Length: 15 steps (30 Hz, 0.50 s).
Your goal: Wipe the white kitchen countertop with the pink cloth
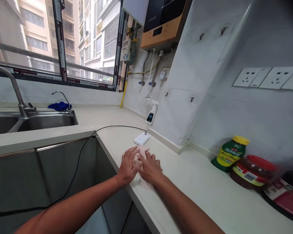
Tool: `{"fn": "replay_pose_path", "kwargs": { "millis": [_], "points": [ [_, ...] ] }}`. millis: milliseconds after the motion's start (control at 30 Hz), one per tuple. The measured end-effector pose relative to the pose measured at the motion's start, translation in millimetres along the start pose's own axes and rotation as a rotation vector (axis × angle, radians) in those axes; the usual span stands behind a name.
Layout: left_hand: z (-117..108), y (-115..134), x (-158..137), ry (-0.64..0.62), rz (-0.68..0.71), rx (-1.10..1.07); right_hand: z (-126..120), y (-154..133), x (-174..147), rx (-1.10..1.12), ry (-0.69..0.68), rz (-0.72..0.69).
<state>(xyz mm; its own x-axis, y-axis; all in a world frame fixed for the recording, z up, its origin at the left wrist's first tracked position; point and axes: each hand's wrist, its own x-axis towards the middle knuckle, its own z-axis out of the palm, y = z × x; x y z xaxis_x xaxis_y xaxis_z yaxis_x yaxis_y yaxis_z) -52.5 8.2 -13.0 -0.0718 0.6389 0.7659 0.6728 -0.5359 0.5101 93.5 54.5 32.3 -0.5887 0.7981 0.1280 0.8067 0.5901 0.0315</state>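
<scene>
A pale pink cloth point(143, 150) lies bunched on the white countertop point(183, 182) near its front edge. My left hand point(129, 165) holds the cloth from the left, its fingers bent around the folds. From the other side my right hand point(150, 168) grips the same cloth, fingers curled over it. The two hands almost touch, and they hide most of the cloth; a corner of it shows below my right wrist. Just beyond my fingertips is a white power bank point(142, 138) with a black cable point(119, 126) plugged into its far end.
A white spray bottle point(151, 113) stands against the wall. To the right are a green bottle with a yellow cap point(230, 152), a red-lidded jar point(252, 172) and a dark-lidded container point(285, 193). The sink point(46, 123) and a blue cloth point(59, 106) are at the left.
</scene>
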Motion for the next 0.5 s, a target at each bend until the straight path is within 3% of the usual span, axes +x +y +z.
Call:
{"fn": "replay_pose_path", "kwargs": {
  "millis": [100,200,367,500],
  "points": [
    [-3,-2,6,0.036,-0.144,-0.068,-6,-20,-37,0.060,0.010,-0.106],
    [-7,0,12,-0.018,-0.251,-0.085,-12,-24,-82,0.109,0.001,-0.145],
    [-5,6,19,-0.154,-0.310,0.018,-14,-12,-174,0.168,0.060,-0.146],
    [-1,11,20,-0.258,-0.294,0.092,8,15,-247,0.061,0.192,-0.044]
  ]
}}
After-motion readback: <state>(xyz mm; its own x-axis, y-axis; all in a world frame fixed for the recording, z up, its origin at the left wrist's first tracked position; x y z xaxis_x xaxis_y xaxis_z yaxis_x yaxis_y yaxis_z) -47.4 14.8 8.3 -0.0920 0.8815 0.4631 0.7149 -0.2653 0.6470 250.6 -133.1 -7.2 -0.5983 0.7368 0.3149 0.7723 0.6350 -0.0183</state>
